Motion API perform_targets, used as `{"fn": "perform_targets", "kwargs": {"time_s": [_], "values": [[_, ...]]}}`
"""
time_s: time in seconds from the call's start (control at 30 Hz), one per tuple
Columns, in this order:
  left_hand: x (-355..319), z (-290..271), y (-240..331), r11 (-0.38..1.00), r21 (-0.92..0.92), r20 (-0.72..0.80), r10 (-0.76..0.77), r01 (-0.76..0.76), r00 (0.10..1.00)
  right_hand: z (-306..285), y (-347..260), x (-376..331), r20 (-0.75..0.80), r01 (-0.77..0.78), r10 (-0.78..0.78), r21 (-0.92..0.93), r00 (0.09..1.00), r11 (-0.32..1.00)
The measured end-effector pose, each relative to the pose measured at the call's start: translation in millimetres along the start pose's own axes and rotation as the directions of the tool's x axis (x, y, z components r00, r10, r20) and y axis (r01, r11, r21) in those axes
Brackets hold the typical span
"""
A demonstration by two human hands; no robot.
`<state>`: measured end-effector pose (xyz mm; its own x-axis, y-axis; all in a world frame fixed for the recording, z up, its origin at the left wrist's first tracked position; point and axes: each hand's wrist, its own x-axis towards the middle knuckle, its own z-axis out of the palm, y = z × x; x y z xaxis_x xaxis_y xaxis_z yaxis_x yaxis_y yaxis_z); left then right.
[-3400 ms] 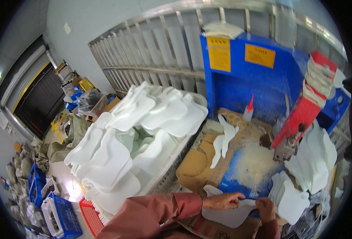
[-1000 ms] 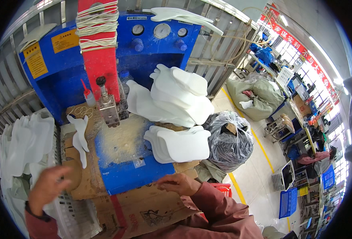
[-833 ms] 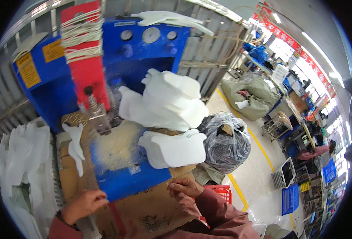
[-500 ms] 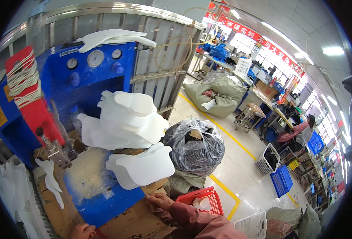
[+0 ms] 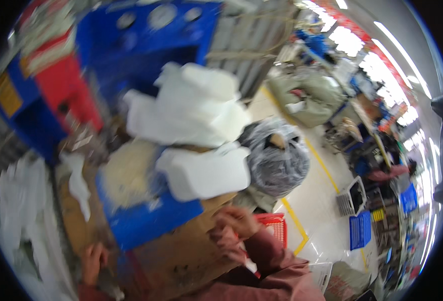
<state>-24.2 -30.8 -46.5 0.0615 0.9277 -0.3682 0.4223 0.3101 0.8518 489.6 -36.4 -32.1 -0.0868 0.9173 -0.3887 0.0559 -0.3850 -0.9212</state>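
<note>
At the lower left, my left hand [image 5: 95, 258] is beside the brown cardboard [image 5: 181, 258]; motion blur hides how its fingers are set. My right hand [image 5: 237, 221] is over the cardboard's right side. Its fingers are bent around something pinkish and white [image 5: 230, 246], too blurred to name. Ahead is a blue plate [image 5: 156, 226] with pale powder [image 5: 129, 173] on it. A stack of white shaped sheets [image 5: 206, 173] sits at the plate's right edge, and a taller white pile [image 5: 191, 113] rises behind it. One narrow white piece [image 5: 78, 185] lies on cardboard at left.
A blue machine [image 5: 101, 30] with gauges and a red upright part [image 5: 68, 90] stands at the back left. Many white pieces [image 5: 23, 200] fill the left side. To the right are a plastic-wrapped dark bundle [image 5: 279, 163], a red basket [image 5: 276, 228] and a blue crate [image 5: 360, 231].
The view has shifted, so the machine and piles sit higher and farther right. My right hand has come over the cardboard with the pinkish-white thing. More of my left hand shows.
</note>
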Motion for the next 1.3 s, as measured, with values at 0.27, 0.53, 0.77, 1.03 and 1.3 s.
{"fn": "perform_targets", "kwargs": {"time_s": [0.27,0.53,0.77,1.03,1.3], "values": [[-4,17,35,0.984,-0.157,0.074,-0.076,0.087,0.994,0,-67,37,0.259,0.461,-0.629,-0.869,0.733,0.179],[-4,16,33,0.972,-0.222,0.110,-0.052,0.075,0.993,-28,-44,75,0.294,0.478,-0.574,-0.856,0.764,0.197],[3,20,67,0.959,-0.284,0.146,0.024,0.019,0.989,-22,-69,61,0.118,0.400,-0.666,-0.870,0.736,0.288],[-17,46,134,0.824,-0.554,0.394,0.136,0.117,0.909,49,-165,-15,0.477,0.515,-0.720,-0.835,0.504,-0.193],[-20,56,156,0.749,-0.662,0.108,0.070,0.019,0.992,142,-154,11,0.804,0.817,-0.552,-0.462,0.222,-0.345]]}}
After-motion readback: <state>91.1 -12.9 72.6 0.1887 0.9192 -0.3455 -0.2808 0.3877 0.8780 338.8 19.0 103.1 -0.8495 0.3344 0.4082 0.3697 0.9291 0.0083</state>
